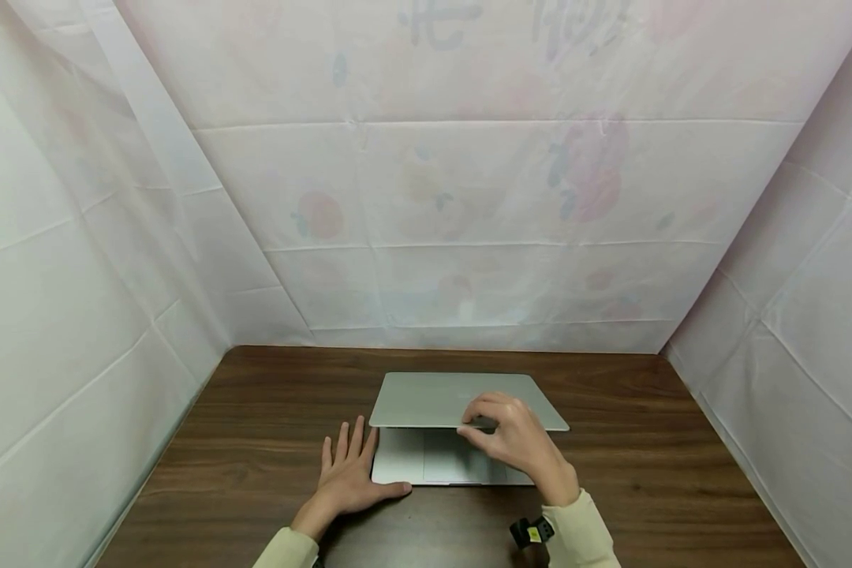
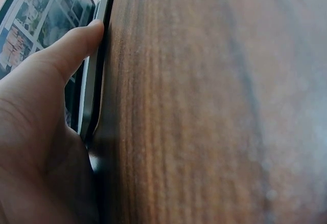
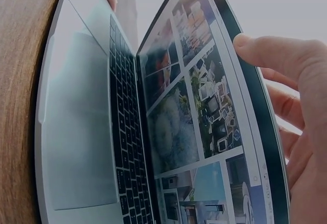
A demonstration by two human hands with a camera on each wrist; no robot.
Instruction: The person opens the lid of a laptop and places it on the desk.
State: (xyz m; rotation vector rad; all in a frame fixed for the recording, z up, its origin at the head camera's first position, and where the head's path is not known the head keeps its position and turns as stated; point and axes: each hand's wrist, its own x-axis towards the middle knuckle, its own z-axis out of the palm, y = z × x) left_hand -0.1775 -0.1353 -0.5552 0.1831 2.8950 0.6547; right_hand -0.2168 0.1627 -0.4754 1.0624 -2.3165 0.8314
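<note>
The laptop [image 1: 433, 416] lies mid-table [image 1: 255, 442], long axis left-right. The right hand [image 1: 513, 432] pinches the partly raised lid's [image 1: 419, 398] near edge; the left hand [image 1: 346, 480], fingers spread, touches the base's [image 1: 400, 459] near-left corner.

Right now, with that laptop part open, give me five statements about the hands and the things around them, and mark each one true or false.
1. The right hand pinches the free edge of the laptop lid. True.
2. The left hand also grips the lid. False: it rests at the near left corner of the base, fingers spread.
3. The screen is dark. False: it is lit and shows a grid of pictures.
4. The keyboard has black keys. True.
5. The tabletop is plain white. False: it is brown, with a wood grain.
</note>
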